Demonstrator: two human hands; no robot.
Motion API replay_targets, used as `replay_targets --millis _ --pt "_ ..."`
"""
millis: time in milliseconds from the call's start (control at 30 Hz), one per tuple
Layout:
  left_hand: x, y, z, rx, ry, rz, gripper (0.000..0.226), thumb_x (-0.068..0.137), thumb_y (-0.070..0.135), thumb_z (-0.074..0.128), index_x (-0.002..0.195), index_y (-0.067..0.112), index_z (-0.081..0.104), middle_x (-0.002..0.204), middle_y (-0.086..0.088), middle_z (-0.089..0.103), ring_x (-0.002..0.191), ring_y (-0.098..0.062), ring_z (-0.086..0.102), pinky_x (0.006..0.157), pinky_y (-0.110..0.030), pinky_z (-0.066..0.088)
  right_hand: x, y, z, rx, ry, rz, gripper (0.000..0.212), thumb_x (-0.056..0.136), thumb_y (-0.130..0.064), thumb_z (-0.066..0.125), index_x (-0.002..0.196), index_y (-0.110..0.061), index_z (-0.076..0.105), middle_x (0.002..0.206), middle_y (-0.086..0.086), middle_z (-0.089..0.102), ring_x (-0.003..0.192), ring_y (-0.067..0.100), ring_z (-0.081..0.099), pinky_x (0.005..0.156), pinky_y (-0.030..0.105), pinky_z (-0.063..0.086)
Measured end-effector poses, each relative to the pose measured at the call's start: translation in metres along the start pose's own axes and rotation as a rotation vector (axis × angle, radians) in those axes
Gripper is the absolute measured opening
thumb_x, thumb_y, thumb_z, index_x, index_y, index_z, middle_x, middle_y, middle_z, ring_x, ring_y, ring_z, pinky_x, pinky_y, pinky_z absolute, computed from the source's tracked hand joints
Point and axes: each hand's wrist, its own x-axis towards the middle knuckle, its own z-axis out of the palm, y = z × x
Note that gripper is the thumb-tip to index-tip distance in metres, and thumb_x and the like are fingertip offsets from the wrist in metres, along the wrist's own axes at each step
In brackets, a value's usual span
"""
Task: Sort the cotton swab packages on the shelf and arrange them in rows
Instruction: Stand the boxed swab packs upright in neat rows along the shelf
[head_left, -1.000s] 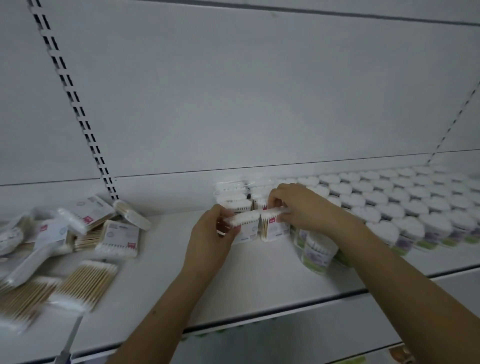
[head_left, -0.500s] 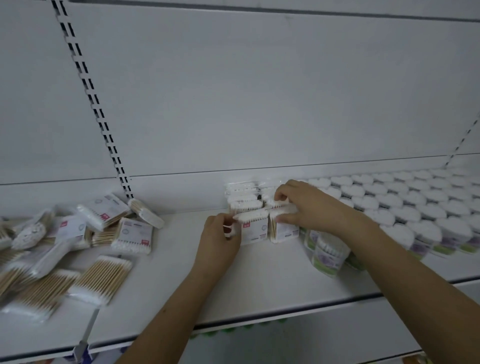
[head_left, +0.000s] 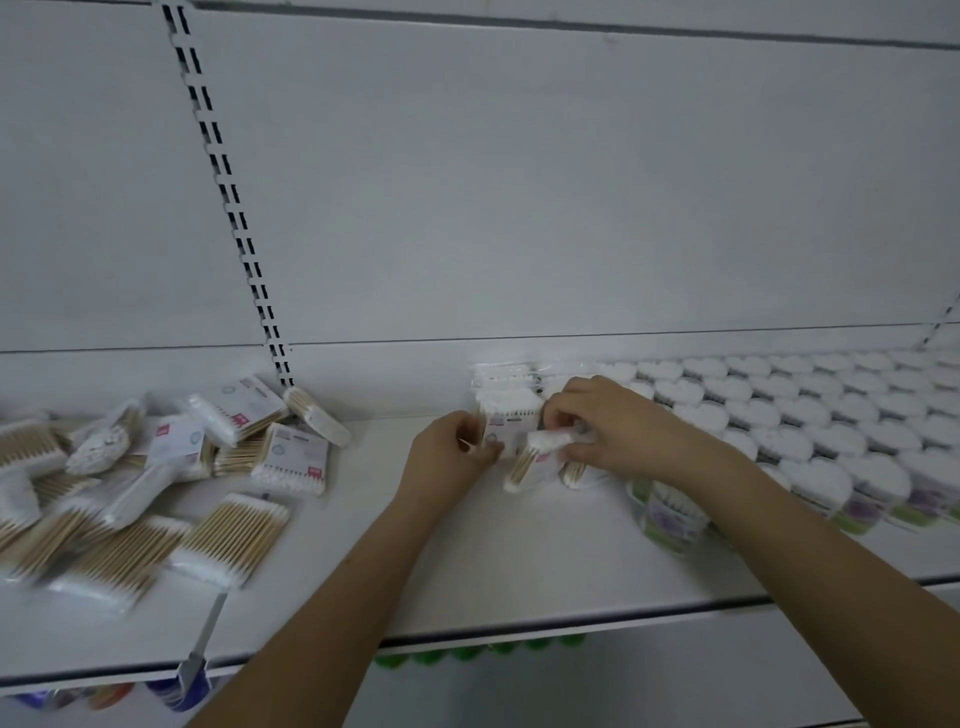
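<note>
change: front swab packet (head_left: 540, 457) was upright in the row a second ago, now tipped forward at a slant; camera has panned right, so the loose pile sits further into view.
left hand (head_left: 447, 457): fingers curled against the left edge of the upright packet row (head_left: 506, 410), thumb on the front packet's face; reads as a grip.
right hand (head_left: 618, 426): fingers pinch the cotton-tip top end of the tilted front swab packet.
row position: mid-shelf, running back toward the rear panel, just left of the tubs.
shelf (head_left: 519, 582): white, carries everything.
loose pile (head_left: 156, 483): unsorted flat wooden-stick swab packets, far left, well apart from the row; partly blurred.
tubs (head_left: 810, 415): white-lidded swab tubs in neat rows, right side; one green-labelled tub (head_left: 670, 514) under the right forearm.
</note>
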Motion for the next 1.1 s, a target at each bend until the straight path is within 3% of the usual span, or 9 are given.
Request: replay_targets --millis 100,233,333,500,633,767,900,967,1100 --pt "-0.001 0.004 -0.016 -0.133 0.063 0.022 0.017 0.083 0.032 0.073 0.088 0.021 0.061 0.085 0.007 0.067 0.074 -0.006 0.061 0.064 -0.014 0.044 0.001 0.002 0.001 0.028 -0.015 0.015 0.019 0.083 -0.027 0.07 0.099 -0.026 0.059 0.099 -0.009 0.053 0.092 0.009 0.046 0.079 0.028 0.042" --pt "0.003 0.016 -0.033 -0.197 0.141 0.132 0.023 0.079 0.03 0.08 0.095 0.026 0.064 0.076 0.009 0.064 0.06 0.002 0.053 0.058 -0.008 0.04 0.002 0.0 0.005 0.096 -0.002 0.005 0.023 0.084 -0.026 0.069 0.096 -0.035 0.053 0.095 -0.017 0.051 0.085 -0.001 0.048 0.074 0.024 0.043" --pt "0.009 0.022 -0.034 -0.207 0.177 0.146 0.033 0.073 0.033 0.085 0.095 0.026 0.062 0.079 0.012 0.065 0.071 0.0 0.059 0.065 -0.01 0.044 -0.001 -0.003 0.007 0.101 0.016 0.008 0.024 0.084 -0.026 0.07 0.096 -0.035 0.051 0.092 -0.02 0.049 0.084 -0.004 0.046 0.072 0.022 0.041" --pt "0.023 0.035 -0.018 -0.028 0.067 0.337 0.017 0.076 0.028 0.083 0.084 0.022 0.069 0.086 0.009 0.066 0.077 -0.005 0.059 0.073 -0.02 0.048 -0.003 -0.004 0.008 0.12 0.065 0.052 0.025 0.082 -0.032 0.074 0.096 -0.032 0.053 0.094 -0.017 0.053 0.088 0.002 0.052 0.078 0.028 0.047" --pt "0.031 0.039 -0.01 0.063 -0.002 0.428 0.014 0.086 0.022 0.073 0.099 0.017 0.075 0.096 0.004 0.062 0.088 -0.009 0.058 0.082 -0.025 0.048 -0.003 -0.009 0.009 0.055 0.114 0.108 0.028 0.084 -0.037 0.072 0.101 -0.029 0.052 0.099 -0.012 0.054 0.089 0.009 0.053 0.075 0.029 0.046" --pt "0.024 0.016 -0.018 0.056 0.158 0.336 0.012 0.093 0.028 0.064 0.1 0.021 0.071 0.1 0.005 0.058 0.086 -0.004 0.056 0.078 -0.016 0.044 -0.007 -0.006 0.006 -0.145 0.13 0.174 0.045 0.077 -0.056 0.071 0.103 -0.026 0.049 0.102 -0.009 0.05 0.093 0.013 0.045 0.074 0.03 0.035" --pt "0.009 0.011 -0.027 -0.044 0.072 0.166 0.027 0.094 0.053 0.05 0.1 0.03 0.063 0.099 0.005 0.06 0.079 -0.009 0.064 0.075 -0.027 0.053 -0.015 -0.002 0.004 -0.387 0.04 0.31 0.064 0.076 -0.061 0.067 0.121 -0.021 0.046 0.121 0.001 0.048 0.111 0.023 0.044 0.089 0.036 0.039" --pt "-0.003 0.016 -0.027 -0.104 0.024 0.167 0.036 0.086 0.063 0.057 0.108 0.034 0.057 0.102 0.012 0.056 0.076 -0.007 0.064 0.069 -0.024 0.054 -0.016 -0.001 0.003 -0.445 0.033 0.354 0.069 0.077 -0.059 0.068 0.125 -0.017 0.043 0.124 0.005 0.047 0.114 0.025 0.044 0.089 0.034 0.04" --pt "-0.014 0.015 -0.011 0.074 -0.034 0.323 0.05 0.075 0.052 0.078 0.117 0.034 0.057 0.117 0.012 0.041 0.08 -0.002 0.063 0.071 -0.018 0.054 -0.012 -0.001 0.0 -0.353 0.036 0.352 0.053 0.082 -0.051 0.07 0.117 -0.017 0.049 0.118 0.003 0.051 0.111 0.022 0.045 0.079 0.029 0.039"
